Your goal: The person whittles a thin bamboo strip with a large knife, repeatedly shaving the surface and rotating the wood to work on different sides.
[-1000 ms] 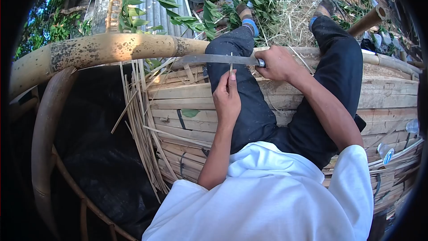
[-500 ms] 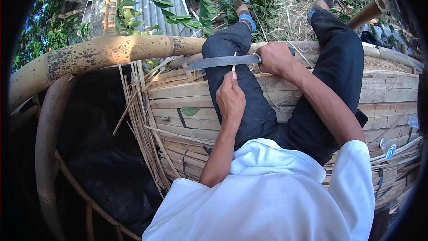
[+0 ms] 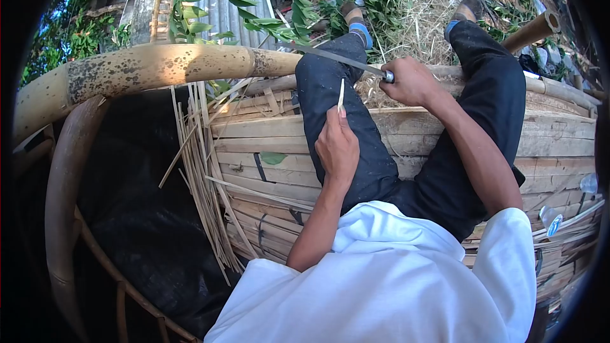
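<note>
A thin pale strip of wood or bamboo (image 3: 342, 94) points up from my left hand (image 3: 337, 146), which is closed round its lower end above my thigh. My right hand (image 3: 410, 81) grips the handle of a long knife. The knife's grey blade (image 3: 343, 59) reaches to the left across my knee, above the strip's pointed tip and apart from it. Most of the handle is hidden inside my right fist.
I sit on a slatted bamboo platform (image 3: 254, 128). A thick bamboo pole (image 3: 159, 67) crosses at the left, near a bundle of thin strips (image 3: 206, 178) and dark sheeting (image 3: 140, 216). Leaves hang ahead. A clear plastic cup (image 3: 550, 220) lies at the right.
The knife has moved up and away from the strip, and its blade now slants. My right hand has shifted slightly right. My left hand still holds the strip, a little lower.
</note>
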`<state>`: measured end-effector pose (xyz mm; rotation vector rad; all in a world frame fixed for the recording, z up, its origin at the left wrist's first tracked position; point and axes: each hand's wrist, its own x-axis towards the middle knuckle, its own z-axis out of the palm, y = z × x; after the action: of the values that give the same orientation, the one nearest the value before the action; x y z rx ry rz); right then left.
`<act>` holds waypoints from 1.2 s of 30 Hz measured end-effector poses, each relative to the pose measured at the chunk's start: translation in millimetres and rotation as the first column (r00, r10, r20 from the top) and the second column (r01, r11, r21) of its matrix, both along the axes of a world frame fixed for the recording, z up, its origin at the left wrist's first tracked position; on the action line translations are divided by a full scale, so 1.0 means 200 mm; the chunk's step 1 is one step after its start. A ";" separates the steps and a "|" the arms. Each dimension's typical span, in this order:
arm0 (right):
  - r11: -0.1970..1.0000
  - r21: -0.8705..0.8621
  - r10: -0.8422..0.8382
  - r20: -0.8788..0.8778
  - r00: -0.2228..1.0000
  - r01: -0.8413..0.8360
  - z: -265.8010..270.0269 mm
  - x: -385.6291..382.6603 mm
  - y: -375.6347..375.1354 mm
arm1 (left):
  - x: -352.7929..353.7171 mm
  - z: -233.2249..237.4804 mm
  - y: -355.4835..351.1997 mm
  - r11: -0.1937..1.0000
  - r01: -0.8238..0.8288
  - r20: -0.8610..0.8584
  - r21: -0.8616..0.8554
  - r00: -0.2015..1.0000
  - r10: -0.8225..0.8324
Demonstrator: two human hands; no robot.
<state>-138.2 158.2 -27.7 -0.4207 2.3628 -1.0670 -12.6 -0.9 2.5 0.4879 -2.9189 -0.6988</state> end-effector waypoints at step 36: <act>0.990 0.054 0.135 -0.137 0.981 -0.129 -0.01 0.10 -0.01 | 0.01 -0.03 0.03 0.996 0.000 -0.115 0.086 0.993 0.010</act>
<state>-117.8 155.5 -28.9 -0.6458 2.4368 -0.9496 -10.0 4.8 -3.5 0.4478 -2.7889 -0.8263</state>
